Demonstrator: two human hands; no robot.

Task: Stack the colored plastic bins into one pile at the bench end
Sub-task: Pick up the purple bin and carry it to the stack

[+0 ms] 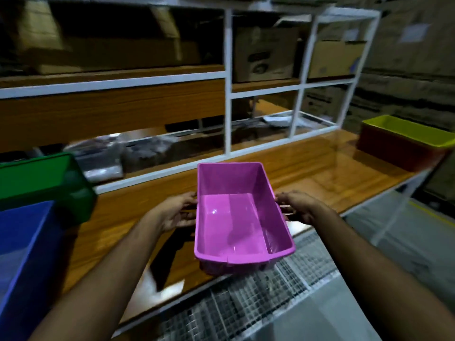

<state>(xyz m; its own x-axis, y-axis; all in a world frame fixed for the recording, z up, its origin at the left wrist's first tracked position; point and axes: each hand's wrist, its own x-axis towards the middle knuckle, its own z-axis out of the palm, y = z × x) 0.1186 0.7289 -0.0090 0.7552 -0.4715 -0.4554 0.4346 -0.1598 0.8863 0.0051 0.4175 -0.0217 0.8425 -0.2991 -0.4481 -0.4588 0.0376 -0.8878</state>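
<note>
An empty pink bin (236, 217) is held above the front edge of the wooden bench (320, 173). My left hand (178, 212) grips its left long rim and my right hand (299, 206) grips its right long rim, fingers curled under the lip. At the far right end of the bench a lime-yellow bin (413, 130) sits nested in a red bin (394, 153). On the left stand a green bin (46, 183) and, nearer to me, a blue bin (22, 242).
A white-framed shelf unit (229, 94) with cardboard boxes (266, 55) and plastic-wrapped packs (105, 158) runs along the back of the bench. Below the bench front a wire-mesh shelf (246, 299) shows. The floor lies to the right.
</note>
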